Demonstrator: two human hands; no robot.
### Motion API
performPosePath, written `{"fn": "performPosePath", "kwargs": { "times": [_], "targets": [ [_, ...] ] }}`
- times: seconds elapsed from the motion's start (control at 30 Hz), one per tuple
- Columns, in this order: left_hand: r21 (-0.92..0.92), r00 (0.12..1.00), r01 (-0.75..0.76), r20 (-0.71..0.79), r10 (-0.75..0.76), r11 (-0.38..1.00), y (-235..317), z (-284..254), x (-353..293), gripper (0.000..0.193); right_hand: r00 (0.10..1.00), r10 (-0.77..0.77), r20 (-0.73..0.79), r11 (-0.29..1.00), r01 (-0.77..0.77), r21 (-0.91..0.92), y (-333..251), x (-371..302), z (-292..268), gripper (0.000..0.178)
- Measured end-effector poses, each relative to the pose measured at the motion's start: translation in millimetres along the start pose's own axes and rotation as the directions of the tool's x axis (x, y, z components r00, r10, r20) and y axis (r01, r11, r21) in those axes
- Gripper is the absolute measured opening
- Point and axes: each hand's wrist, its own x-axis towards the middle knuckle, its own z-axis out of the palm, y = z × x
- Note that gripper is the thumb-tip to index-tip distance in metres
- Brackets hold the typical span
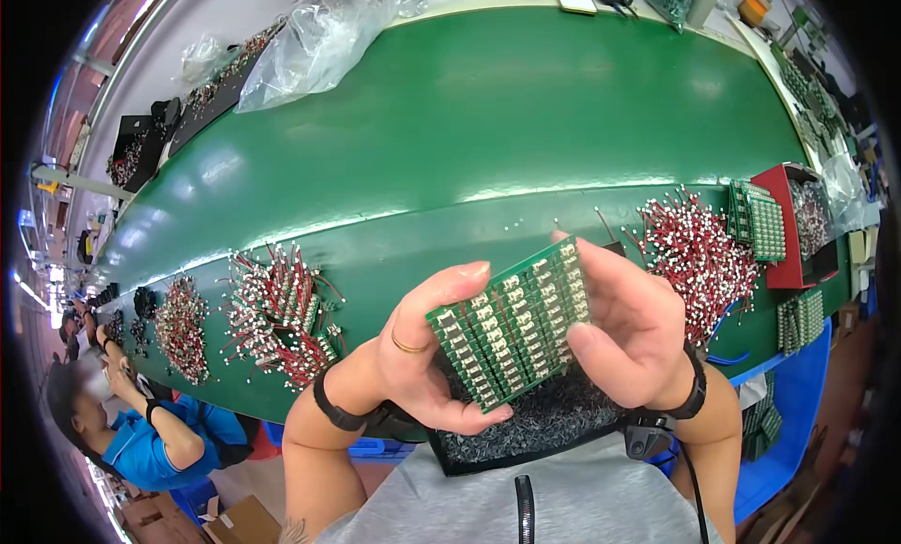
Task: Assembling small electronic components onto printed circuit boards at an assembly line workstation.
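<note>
- Panel of green circuit boards: occupying the centre of the dial, leaning at a slant above the black tray at six o'clock.
- Left grip: closing on the panel's nine-o'clock side, thumb pressing the upper corner, fingers supporting the lower edge.
- Right grip: pinching the three-o'clock side, thumb overlapping the outermost row of parts.
- Possible slip: with only edges and corners being held, a loosening thumb could be sending the panel down into the tray, its parts gathering loose scrap.
- Possible strain: the right thumb, if bearing too hard, could be stressing small joints; uneven pressure could be flexing the panel.
- Possible snag: loose leads in the wire pile at nine o'clock are lying near the left forearm; a careless sweep could be catching them.
- Containers: the tray is holding dark clippings; between two and three o'clock, a red box is containing small mixed pieces, too fine to identify; towards four o'clock, a blue bin is holding green boards.
</note>
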Motion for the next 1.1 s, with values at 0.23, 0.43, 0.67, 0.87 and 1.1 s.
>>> {"fn": "performPosePath", "kwargs": {
  "times": [0.23, 0.43, 0.67, 0.87, 1.1],
  "targets": [
    [-0.069, 0.982, 0.188, 0.031, -0.186, 0.98, 21, 7, 9, 0.106, 1.0, 0.0, 0.006, 0.983, 0.001, -0.183, 3, 5, -1, 0.057],
    [0.309, 0.946, -0.304, 0.208, 0.248, 0.901, 49, 4, 51, 0.122, 0.999, 0.047, 0.025, 0.96, -0.038, -0.277, -7, 7, 1, 0.049],
    [0.567, 0.82, -0.532, 0.158, 0.55, 0.629, 42, 15, 58, 0.072, 0.997, -0.069, 0.045, 0.793, 0.082, -0.603, -7, 2, 3, 0.037],
    [0.649, 0.802, -0.574, 0.321, 0.503, 0.5, 40, 15, 65, 0.067, 0.999, 0.023, 0.039, 0.868, -0.001, -0.497, 5, 3, -4, 0.018],
    [0.646, 0.84, -0.537, 0.355, 0.41, 0.542, 36, 11, 57, 0.088, 0.996, 0.005, 0.091, 0.887, 0.038, -0.46, 15, 4, -11, 0.017]
  ]
}}
